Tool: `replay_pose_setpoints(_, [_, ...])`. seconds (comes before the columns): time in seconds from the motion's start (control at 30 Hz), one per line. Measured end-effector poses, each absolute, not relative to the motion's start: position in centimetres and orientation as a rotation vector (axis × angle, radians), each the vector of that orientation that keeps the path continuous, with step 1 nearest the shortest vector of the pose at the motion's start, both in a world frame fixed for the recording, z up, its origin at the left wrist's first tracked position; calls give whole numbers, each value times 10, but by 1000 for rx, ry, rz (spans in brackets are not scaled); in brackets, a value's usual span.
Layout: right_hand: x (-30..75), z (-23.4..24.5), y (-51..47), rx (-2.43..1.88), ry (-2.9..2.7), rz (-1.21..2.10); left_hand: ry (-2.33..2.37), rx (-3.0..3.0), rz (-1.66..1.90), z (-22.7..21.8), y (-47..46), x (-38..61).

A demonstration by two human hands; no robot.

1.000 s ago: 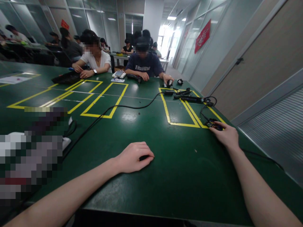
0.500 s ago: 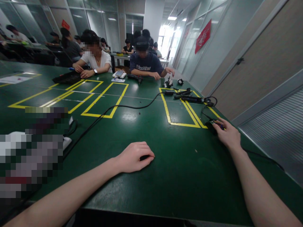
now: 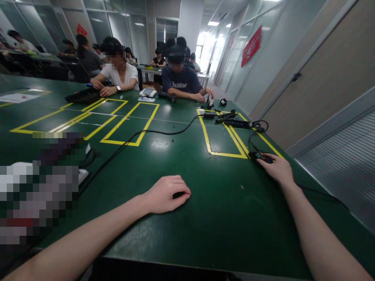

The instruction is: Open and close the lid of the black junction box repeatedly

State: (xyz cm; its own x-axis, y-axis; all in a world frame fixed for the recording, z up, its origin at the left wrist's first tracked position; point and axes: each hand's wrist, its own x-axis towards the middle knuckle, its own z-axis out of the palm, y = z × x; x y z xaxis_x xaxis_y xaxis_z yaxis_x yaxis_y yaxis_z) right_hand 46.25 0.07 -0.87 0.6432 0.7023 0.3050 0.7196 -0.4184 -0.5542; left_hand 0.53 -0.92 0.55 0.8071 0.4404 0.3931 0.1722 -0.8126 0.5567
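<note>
Lying near the right edge of the green table [image 3: 222, 218], a dark device [image 3: 260, 156] with small multicoloured parts on its upper face sits under the fingers of the right hand [image 3: 277, 168]. The long axis of its visible part runs mainly left to right, slanting so that the left end lies slightly farther off; this end points left toward a corner of the yellow tape [image 3: 228, 155]. The right end is covered by the fingers, so the full length cannot be told. The right hand holds the device in a narrow grip, thumb on the near side.

A thin black cord [image 3: 250, 137] runs from the device's far side to a long black bar [image 3: 238, 123], which lies roughly left to right across the tape. Left of the bar, a black cable [image 3: 152, 132] sweeps from a small dark block [image 3: 209, 116] toward the near left. The left hand [image 3: 170, 194] rests on the near middle of the table, loosely curled, its thumb and forefinger tips meeting around a narrow gap.

On the far side, a co-worker in a dark blue shirt [image 3: 181, 80] has one hand at a black-and-white object [image 3: 210, 101]. Farther left, a co-worker in a white shirt [image 3: 127, 77] sits behind a black tray [image 3: 83, 96].
</note>
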Motion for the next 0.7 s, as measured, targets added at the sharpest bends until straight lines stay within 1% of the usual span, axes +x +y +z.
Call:
replay_pose_setpoints(0.1, [433,-2,7,-2283,-1167,-19,455,2495,708,6,-9,6])
replay_pose_setpoints(0.2, [392,0,12,-2190,-1362,91,445,2499,713,6,-8,6])
replay_pose_setpoints(0.27, [359,-2,10,-2010,-1580,192,439,2499,721,7,-8,6])
replay_pose_setpoints(0.33, [324,-3,1,-1736,-1821,301,446,2493,748,8,-8,5])
replay_pose_setpoints(0.43, [277,-3,-18,-1282,-2179,554,466,2478,835,8,-8,4])
replay_pose_setpoints(0.5, [254,-1,-30,-1052,-2308,647,472,2480,901,8,-9,4])
replay_pose_setpoints(0.6, [241,1,-39,-928,-2342,683,499,2526,959,8,-10,3])
replay_pose_setpoints(0.7, [242,1,-39,-922,-2330,673,565,2571,836,7,-10,2])
